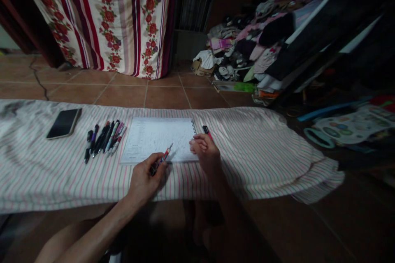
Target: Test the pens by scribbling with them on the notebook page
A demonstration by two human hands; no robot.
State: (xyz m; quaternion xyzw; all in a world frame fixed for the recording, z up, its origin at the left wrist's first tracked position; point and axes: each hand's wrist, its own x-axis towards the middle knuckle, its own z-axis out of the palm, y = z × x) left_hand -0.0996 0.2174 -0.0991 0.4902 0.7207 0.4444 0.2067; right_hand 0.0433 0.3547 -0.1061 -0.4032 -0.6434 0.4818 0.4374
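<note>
**Colouring page on the striped cloth, work looking barely started**

At the left, at about 10 o'clock from the hands, a dark phone [63, 123] is lying face up on the striped cloth [262, 152] that is covering the low tabletop. Just to the right of it, a row of pens [104, 139] is lying side by side, and they are not touching the phone.

In the middle, a spiral-bound pad [159, 139] is lying flat, with its wire binding on the right edge. Its page is carrying a fine printed line pattern. As far as I can judge, the page is looking nearly all white, so very little colour is on it and most of the sheet is left to do.

The left hand [145, 178] is resting at the 6 o'clock edge of the pad. Its fingers are closed around a red pen [163, 158], whose tip is pointing toward 1 o'clock and is hovering just over the lower part of the page; I cannot tell if it is touching the paper.

The right hand [205, 152] is lying at the pad's 4 o'clock corner, with curled fingers pressing on the edge. It is holding nothing that I can see; a second pen with black cap [206, 130] is lying just beyond it, at 12 o'clock.

There is small print in the left margin of the page, but it is too small to read. No brand is readable on the pens or the phone.
</note>
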